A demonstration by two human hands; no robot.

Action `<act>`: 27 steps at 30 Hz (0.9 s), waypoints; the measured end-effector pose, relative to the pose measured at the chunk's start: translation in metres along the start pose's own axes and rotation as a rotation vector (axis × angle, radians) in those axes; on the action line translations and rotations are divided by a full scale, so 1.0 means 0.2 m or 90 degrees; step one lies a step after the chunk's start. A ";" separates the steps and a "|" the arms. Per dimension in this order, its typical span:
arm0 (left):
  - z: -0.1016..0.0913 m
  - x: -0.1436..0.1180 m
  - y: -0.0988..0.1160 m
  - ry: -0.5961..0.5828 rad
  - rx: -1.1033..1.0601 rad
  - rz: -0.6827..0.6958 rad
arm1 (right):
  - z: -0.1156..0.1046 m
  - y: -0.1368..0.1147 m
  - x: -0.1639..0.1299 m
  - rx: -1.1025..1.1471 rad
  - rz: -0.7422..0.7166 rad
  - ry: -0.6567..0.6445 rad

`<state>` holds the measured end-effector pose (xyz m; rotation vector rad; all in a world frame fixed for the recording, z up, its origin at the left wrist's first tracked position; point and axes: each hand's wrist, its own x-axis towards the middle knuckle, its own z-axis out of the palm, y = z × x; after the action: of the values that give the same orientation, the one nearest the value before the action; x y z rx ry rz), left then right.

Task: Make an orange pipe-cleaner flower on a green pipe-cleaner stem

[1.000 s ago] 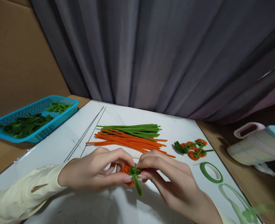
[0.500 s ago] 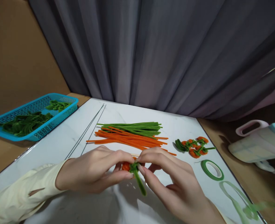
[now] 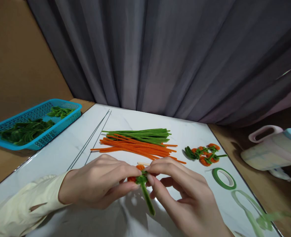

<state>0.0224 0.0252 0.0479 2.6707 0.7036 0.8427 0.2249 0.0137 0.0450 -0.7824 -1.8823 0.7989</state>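
Between my two hands is a small pipe-cleaner pumpkin [image 3: 142, 179], orange with a green top and a green stem pointing down toward me. My left hand [image 3: 102, 179] pinches its orange side between thumb and forefinger. From the other side, my right hand [image 3: 182, 189] pinches the green part with thumb and fingertips. Part of the orange body is hidden behind the fingers. Just beyond the hands lie a bundle of orange pipe cleaners [image 3: 135, 147] and a bundle of green pipe cleaners [image 3: 145, 134]. A pale thin stick [image 3: 143, 163] shows partly behind the fingers.
Several finished orange-and-green pieces [image 3: 207, 154] lie at the right, near a roll of green tape [image 3: 224, 178] and a loose translucent green strip [image 3: 249, 210]. A blue basket [image 3: 59, 126] holds green pieces at the left. Thin dark wires [image 3: 91, 138] lie beside it. A lidded pitcher [image 3: 271, 151] stands far right.
The green stem has swung slightly lower and my fingers have shifted a little on the pumpkin. Both hands keep their pinch. The view has moved very slightly.
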 end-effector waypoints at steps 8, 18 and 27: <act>0.02 -0.01 -0.01 0.000 0.023 0.002 | -0.02 -0.02 -0.01 -0.030 -0.009 -0.021; 0.01 0.00 0.00 -0.021 -0.038 -0.096 | -0.02 -0.02 -0.01 -0.034 -0.049 -0.043; 0.01 -0.01 -0.01 -0.043 -0.126 -0.167 | -0.08 -0.02 0.02 -0.016 -0.078 -0.105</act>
<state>0.0227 0.0256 0.0445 2.3565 0.8810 0.7086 0.2362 0.0174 0.0560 -0.6259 -2.0686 0.7848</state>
